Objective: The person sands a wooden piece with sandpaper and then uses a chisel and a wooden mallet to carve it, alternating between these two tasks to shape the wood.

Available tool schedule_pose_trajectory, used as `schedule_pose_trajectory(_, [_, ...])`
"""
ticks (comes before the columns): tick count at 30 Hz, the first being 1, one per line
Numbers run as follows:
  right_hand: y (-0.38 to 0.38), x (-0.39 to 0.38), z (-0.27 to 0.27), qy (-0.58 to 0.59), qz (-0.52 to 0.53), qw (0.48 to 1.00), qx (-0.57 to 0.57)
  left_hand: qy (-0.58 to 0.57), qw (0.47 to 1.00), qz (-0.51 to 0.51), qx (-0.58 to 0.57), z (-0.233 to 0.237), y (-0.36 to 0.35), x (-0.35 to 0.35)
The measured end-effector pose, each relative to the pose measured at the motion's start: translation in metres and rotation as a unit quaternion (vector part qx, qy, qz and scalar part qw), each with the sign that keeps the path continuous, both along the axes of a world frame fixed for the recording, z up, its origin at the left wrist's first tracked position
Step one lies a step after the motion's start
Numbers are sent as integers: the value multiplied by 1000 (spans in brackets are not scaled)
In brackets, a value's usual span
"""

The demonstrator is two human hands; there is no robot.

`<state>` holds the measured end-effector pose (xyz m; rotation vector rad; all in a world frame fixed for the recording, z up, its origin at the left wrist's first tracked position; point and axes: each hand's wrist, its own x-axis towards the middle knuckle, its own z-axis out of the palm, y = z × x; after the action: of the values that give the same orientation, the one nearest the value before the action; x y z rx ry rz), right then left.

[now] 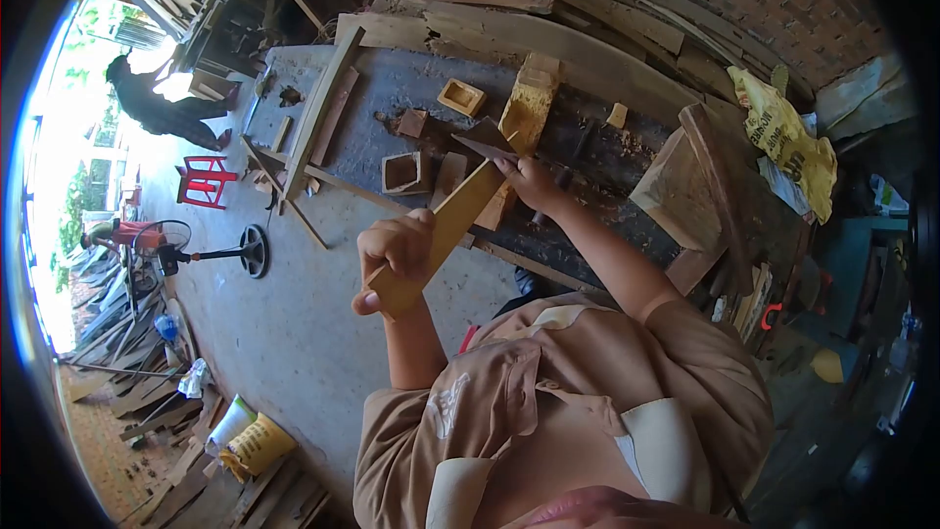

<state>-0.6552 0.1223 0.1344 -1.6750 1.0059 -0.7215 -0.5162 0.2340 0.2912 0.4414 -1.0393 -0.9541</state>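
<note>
My left hand (pixel 397 255) is closed around the near end of a flat yellowish wooden board (pixel 450 225), which slants up to the right. My right hand (pixel 529 183) is closed at the board's far end, on a dark, flat, pointed piece like a blade (pixel 482 145). Its tip points left, over the dark workbench (pixel 372 69). Just beyond that hand lies a yellow wooden block (pixel 531 103). Two hollow wooden boxes, one small (pixel 461 97) and one larger (pixel 404 173), sit to the left of the block.
Long planks (pixel 323 118) lie on the bench's left part. A big wood block (pixel 681 191) and a yellow sack (pixel 788 132) are at the right. At the left are a red stool (pixel 206 181), a fan (pixel 255 251) and a person in dark clothes (pixel 162 103).
</note>
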Motion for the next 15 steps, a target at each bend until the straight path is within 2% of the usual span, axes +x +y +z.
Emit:
schedule_pose_trajectory(2, [-23, 1, -21, 79, 8, 996, 27, -3, 1000, -8, 3, 2, -3, 3])
schedule_pose_trajectory(3, [-38, 0, -40, 67, 8, 994, 86, -3, 1000, -12, 4, 2, -2, 3])
schedule_pose_trajectory(5, [-62, 6, -85, 79, -35, 996, -29, -9, 1000, -10, 5, 3, -4, -1])
schedule_pose_trajectory(6, [-60, 7, -77, 81, -34, 996, -26, -13, 1000, 1, 3, 3, -3, -3])
schedule_pose_trajectory(8, [-51, 21, -37, 160, 10, 984, 79, -10, 1000, 1, 2, 4, -1, -2])
schedule_pose_trajectory(9, [-35, 26, -27, 111, 29, 988, 103, -8, 1000, -1, 1, 4, -2, 0])
schedule_pose_trajectory(10, [-16, 33, -18, -30, -3, 999, -11, -6, 1000, 1, 1, 3, -5, 4])
schedule_pose_trajectory(11, [-6, 38, -12, -170, -34, 977, -124, -2, 1000, -7, -3, 1, -6, 8])
schedule_pose_trajectory(15, [-24, 16, -21, -145, -68, 986, -44, -10, 1000, -23, -1, 5, -12, 10])
